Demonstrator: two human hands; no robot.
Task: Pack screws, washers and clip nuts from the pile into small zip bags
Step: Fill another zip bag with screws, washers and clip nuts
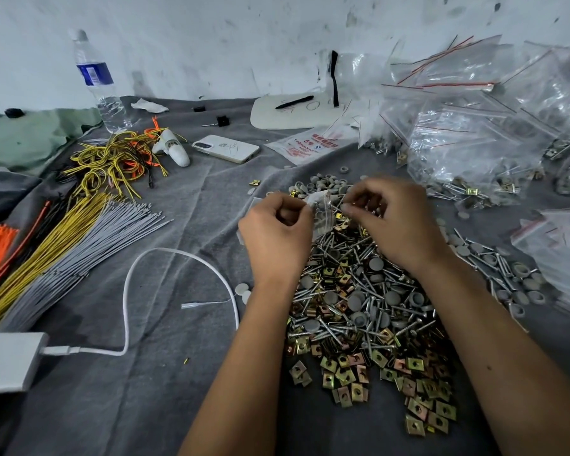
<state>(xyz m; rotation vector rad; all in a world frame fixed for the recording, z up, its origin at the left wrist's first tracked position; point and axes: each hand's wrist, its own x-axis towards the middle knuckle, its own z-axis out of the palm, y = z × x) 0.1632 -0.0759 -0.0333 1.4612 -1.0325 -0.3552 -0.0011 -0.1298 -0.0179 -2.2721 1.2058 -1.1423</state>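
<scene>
Hands meet over the far end of the pile [359, 307] of screws, grey washers and brass-coloured clip nuts heaped on the grey cloth [178, 390]. The left hand [277, 232] has its fingers curled, pinching one edge of a small zip bag [323, 209]; the right hand [395, 218] pinches the bag's other side with curled fingertips. What the bag holds is too hidden to tell. Both forearms stretch across the pile and cover its middle.

Right of the pile lies a mound of filled zip bags [491, 126] with red seal lines. Left of the pile a white cable [139, 281] loops across the cloth, and further left lie bundles of grey, yellow and orange ties [63, 258]. Beyond the pile, towards the wall, sit a white phone [226, 148], a printed bag pack [310, 146], a tangle of yellow wires [112, 162] and a water bottle [96, 83].
</scene>
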